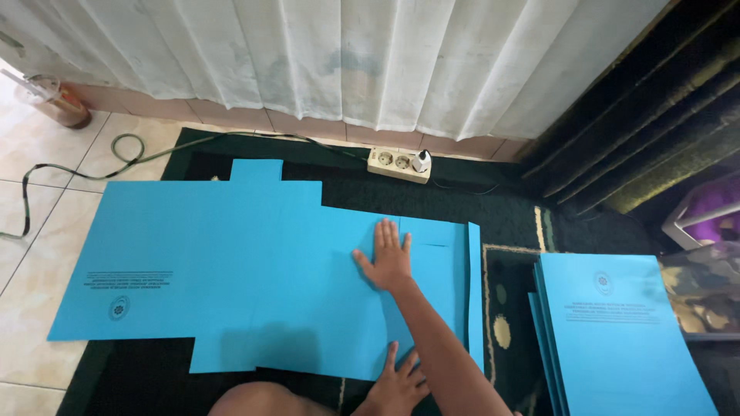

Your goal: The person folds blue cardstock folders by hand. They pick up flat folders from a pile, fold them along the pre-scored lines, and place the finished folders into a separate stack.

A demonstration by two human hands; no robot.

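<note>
A large flat blue cardboard sheet with cut-out tabs and a small dark print lies unfolded on a black rug. My right hand rests flat on the sheet's right part, palm down, fingers spread, just left of a narrow folded flap. Lower down, under my right forearm, my left hand presses on the sheet's near edge with its fingers apart. Neither hand holds anything.
A stack of folded blue covers lies at the right. A white power strip with a plug sits by the white curtain, and a green cable runs over the tile floor. A plastic drink cup stands far left. My knee is at the bottom.
</note>
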